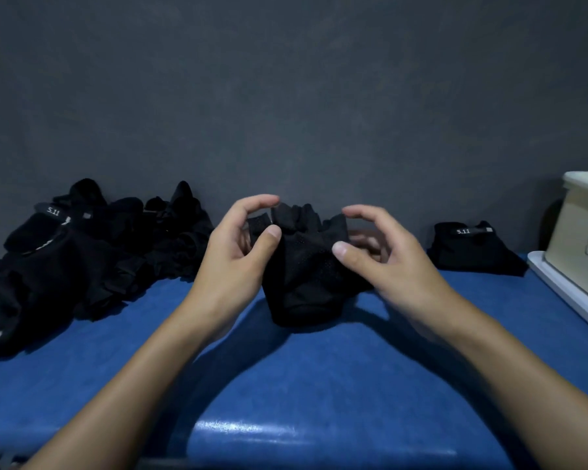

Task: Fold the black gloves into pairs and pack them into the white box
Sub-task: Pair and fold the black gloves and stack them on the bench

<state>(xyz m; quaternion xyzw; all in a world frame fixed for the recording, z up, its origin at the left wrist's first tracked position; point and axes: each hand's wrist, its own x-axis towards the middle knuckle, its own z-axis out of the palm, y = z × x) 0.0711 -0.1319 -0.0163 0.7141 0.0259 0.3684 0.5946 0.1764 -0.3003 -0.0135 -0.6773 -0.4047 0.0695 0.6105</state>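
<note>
now the black glove (302, 266) sits between left hand (231, 256) and right hand (387, 262), fingers (252, 203) pinching it.

bare left hand (233, 257), right hand (389, 266), forearms (157, 354)

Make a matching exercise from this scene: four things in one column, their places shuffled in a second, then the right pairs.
1. glove pile
2. held glove
3. folded pair
4. white box

A. far right edge
B. centre, held by left hand and right hand
C. far left
D. just left of the white box

Pairs: 1-C, 2-B, 3-D, 4-A
</note>
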